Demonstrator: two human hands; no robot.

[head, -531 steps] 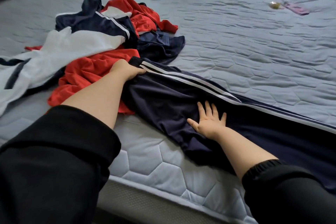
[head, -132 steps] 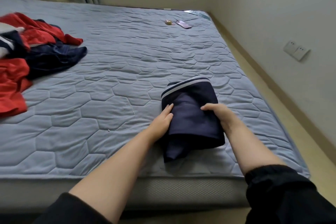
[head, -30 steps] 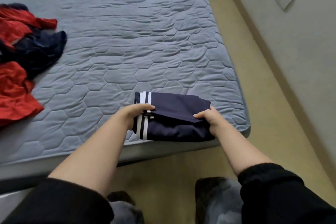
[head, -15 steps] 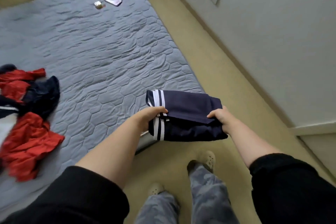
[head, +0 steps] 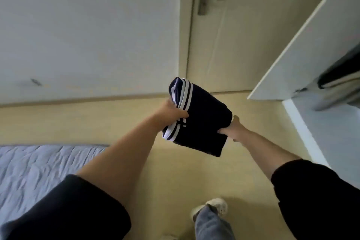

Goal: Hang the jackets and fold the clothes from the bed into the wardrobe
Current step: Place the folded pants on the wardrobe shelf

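At frame centre I gripped the folded navy trousers [head: 202,121], left hand [head: 171,114] and right hand [head: 232,129] each clasping an end, wardrobe door [head: 303,45] upper right.

We see one view only, from the head, looking forward and down. Hands [head: 171,112] near, floor [head: 81,122] below, door [head: 243,31] ahead.

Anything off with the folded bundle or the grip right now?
Nothing stands out. The folded navy trousers stay compact, held off the floor between the left hand and right hand, near the open wardrobe door.
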